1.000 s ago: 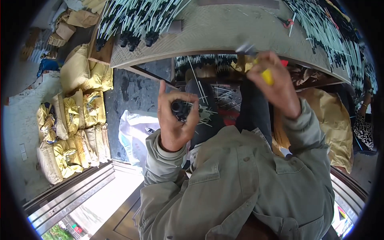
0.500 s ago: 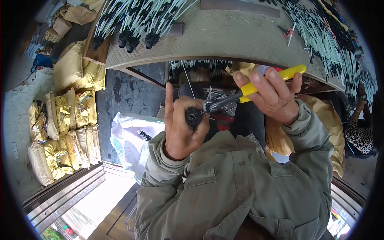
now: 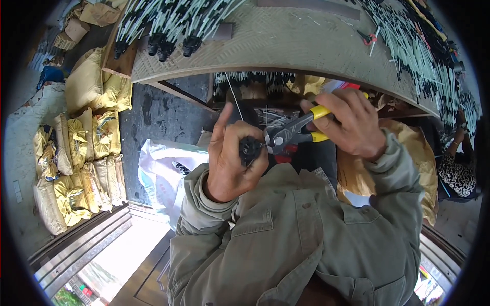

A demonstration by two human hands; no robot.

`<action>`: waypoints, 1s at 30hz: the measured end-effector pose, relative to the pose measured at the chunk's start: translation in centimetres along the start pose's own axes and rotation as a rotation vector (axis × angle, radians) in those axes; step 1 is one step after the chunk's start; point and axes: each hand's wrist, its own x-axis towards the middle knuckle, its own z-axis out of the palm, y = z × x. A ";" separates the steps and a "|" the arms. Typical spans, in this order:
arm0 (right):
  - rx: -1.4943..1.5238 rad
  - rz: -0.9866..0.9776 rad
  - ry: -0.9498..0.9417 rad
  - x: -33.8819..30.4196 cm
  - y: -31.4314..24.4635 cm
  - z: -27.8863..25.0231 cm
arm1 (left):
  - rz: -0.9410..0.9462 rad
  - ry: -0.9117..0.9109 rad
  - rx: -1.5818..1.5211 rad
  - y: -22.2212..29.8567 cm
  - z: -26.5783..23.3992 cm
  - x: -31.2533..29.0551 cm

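My left hand [image 3: 227,160] is wrapped round a black round plastic piece [image 3: 249,148] with a hollowed, ribbed end, and its index finger points up. A thin pale rod [image 3: 234,95] runs upward from behind that hand; whether it joins the black piece is hidden. In my right hand [image 3: 352,122] is a pair of pliers [image 3: 296,131] with yellow handles and grey metal jaws. The handles are spread and the jaw tips sit right at the black piece's edge, beside my left fingers. Whether they touch it I cannot tell.
Ahead is a table [image 3: 301,46] with bundles of pale rods with black ends [image 3: 173,25] and red-handled scissors [image 3: 367,38]. Yellow sacks [image 3: 79,168] stand at left, a white bag [image 3: 168,163] nearer. A person [image 3: 457,173] sits at far right.
The pliers' handles have spread and their head has turned, now showing its flat side. My right hand has moved slightly lower. My left hand still grips the black piece.
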 end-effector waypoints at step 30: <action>2.307 0.477 -0.998 -2.5 -2.9 2.1 | 0.404 -0.226 -1.894 9.3 -3.3 1.7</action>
